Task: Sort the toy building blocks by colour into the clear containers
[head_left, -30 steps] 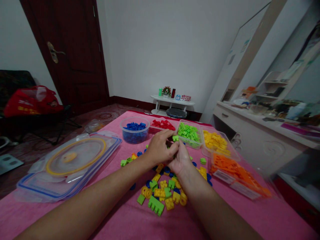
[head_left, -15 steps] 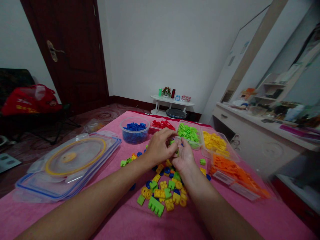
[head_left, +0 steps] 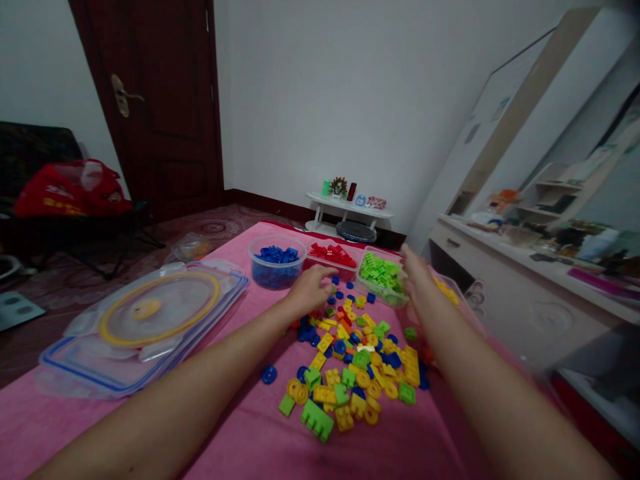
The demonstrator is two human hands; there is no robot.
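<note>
My left hand (head_left: 311, 291) is over the far left edge of a pile of mixed toy building bricks (head_left: 345, 357), its fingers loosely curved with a gap between thumb and index finger. No brick shows clearly in it. My right hand (head_left: 416, 272) is turned edge-on at the right side of the clear box of green bricks (head_left: 383, 272), with fingers stretched out and no brick visible in it. The pile holds yellow, green, blue, orange and red bricks and rings. A blue ring (head_left: 269, 375) lies apart at its left.
Behind the pile are a round tub of blue bricks (head_left: 277, 263) and a box of red bricks (head_left: 333, 257). Yellow bricks (head_left: 447, 291) show past my right forearm, which covers the orange ones. Stacked clear lids (head_left: 150, 320) lie at left on the pink cloth (head_left: 240, 427).
My hands were together over the pile, around something green. They have parted: the right moved to the green box, the left slightly left. More of the pile shows now.
</note>
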